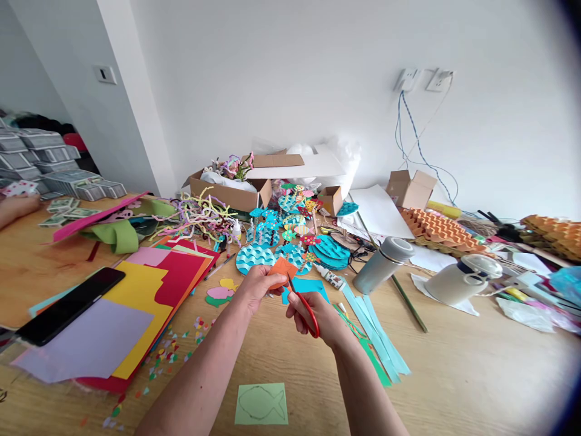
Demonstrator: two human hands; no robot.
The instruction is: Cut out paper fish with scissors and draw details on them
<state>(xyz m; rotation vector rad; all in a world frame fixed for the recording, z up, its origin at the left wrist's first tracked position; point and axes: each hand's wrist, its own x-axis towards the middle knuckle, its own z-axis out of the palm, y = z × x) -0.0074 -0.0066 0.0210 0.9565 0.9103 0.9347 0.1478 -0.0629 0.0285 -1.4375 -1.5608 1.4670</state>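
An orange piece of paper (283, 267) is pinched in my left hand (259, 287), near the middle of the view. My right hand (309, 313) is closed on red-handled scissors (313, 324), whose blades meet the lower edge of the orange paper. Dark lines show on that paper. Below my hands, between my forearms, a pale green paper (261, 404) with a drawn fish outline lies on the table. Just behind my hands are blue wavy paper discs (255, 259) and a blue sheet (309, 288).
Coloured sheets (181, 275) and a black phone (72, 306) lie at left. A steel flask (384, 266) and a white jug (463, 280) stand at right. Blue strips (372, 330) lie nearer. A cardboard box (231, 192) is at the back. Another person's hand (18, 203) holds cards at far left.
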